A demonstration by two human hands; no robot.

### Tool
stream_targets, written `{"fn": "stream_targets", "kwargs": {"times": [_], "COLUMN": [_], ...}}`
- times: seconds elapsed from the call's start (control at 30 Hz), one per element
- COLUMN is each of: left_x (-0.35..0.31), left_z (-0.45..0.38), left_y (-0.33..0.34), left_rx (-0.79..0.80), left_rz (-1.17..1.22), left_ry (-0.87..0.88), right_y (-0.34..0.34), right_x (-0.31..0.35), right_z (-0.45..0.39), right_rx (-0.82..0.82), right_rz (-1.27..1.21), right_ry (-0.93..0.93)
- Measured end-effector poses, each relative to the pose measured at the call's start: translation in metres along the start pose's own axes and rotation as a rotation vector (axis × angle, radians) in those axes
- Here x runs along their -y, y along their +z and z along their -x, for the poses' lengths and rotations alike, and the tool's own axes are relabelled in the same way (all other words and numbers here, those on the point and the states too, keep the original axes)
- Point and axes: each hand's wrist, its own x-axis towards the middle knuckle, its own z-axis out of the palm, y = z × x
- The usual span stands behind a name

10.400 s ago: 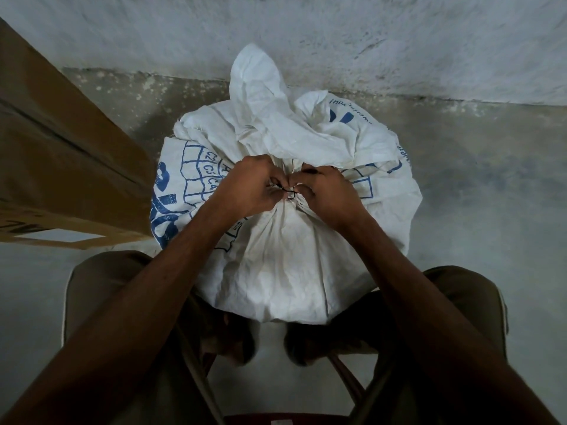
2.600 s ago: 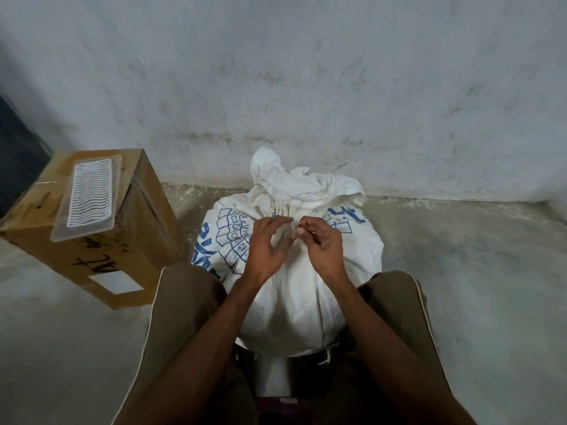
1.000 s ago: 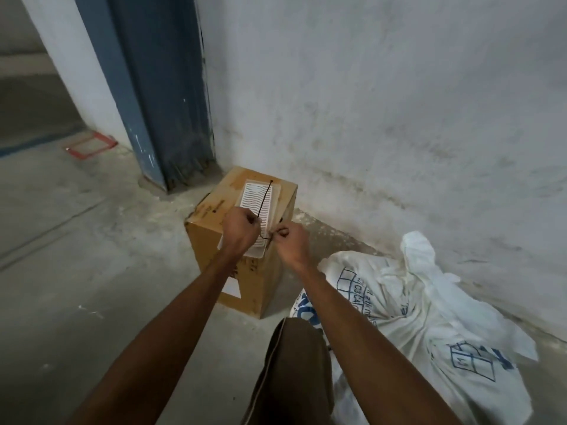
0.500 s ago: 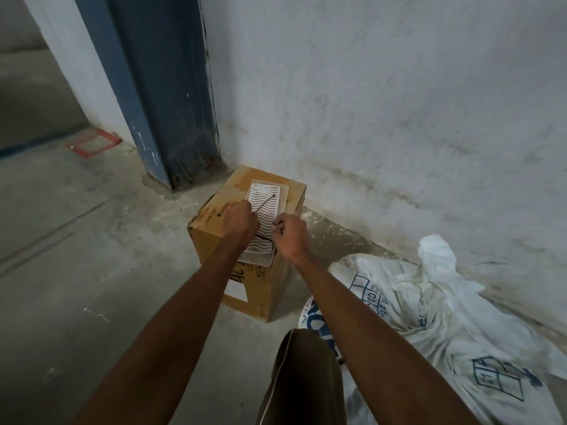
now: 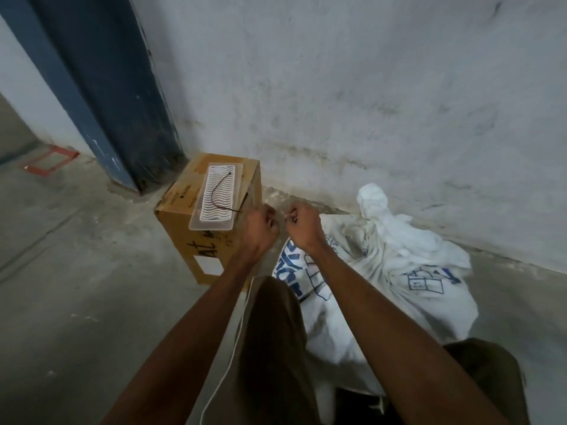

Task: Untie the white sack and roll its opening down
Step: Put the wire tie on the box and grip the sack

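The white sack (image 5: 383, 289) with blue print sits on the floor against the wall, between my knees and to the right. Its neck is loose, and a crumpled top flap (image 5: 372, 200) stands up. A thin black tie (image 5: 218, 191) lies curved across a clear ribbed tray (image 5: 214, 223) on top of a cardboard box (image 5: 196, 250). The tie's near end runs off the tray into the curled fingers of my left hand (image 5: 260, 227). My right hand (image 5: 302, 225) hovers beside it, above the sack's left edge, fingers curled with nothing seen in them.
A blue door frame (image 5: 101, 96) stands behind the box at the wall corner. Red tape (image 5: 50, 159) marks the concrete floor at far left. A thin white cord (image 5: 236, 338) hangs along my left trouser leg. The plastered wall runs close behind the sack.
The tie came off the sack's neck and both hands carried it left to the box. It now rests on the tray, and my hands have drawn back right, off the tray.
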Motion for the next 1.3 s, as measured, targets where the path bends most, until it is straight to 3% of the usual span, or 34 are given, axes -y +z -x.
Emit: {"fn": "stream_targets", "kwargs": {"times": [0.3, 0.47, 0.83, 1.0, 1.3], "left_x": [-0.089, -0.112, -0.114, -0.116, -0.113], "left_z": [0.081, 0.098, 0.086, 0.084, 0.073], "left_y": [0.111, 0.154, 0.207, 0.211, 0.171], "left_rx": [0.287, 0.4, 0.377, 0.421, 0.305], "left_rz": [0.145, 0.092, 0.085, -0.069, -0.037], "left_ry": [0.047, 0.06, -0.136, -0.058, -0.048], "right_y": [-0.082, -0.1, -0.077, -0.076, -0.109], "right_x": [-0.13, -0.176, -0.214, -0.217, -0.197], "right_z": [0.113, 0.138, 0.121, 0.117, 0.136], "right_rx": [-0.076, -0.187, -0.245, -0.206, -0.251], "right_rz": [0.167, 0.184, 0.037, 0.092, 0.116], "right_ry": [0.206, 0.373, 0.655, 0.663, 0.593]}}
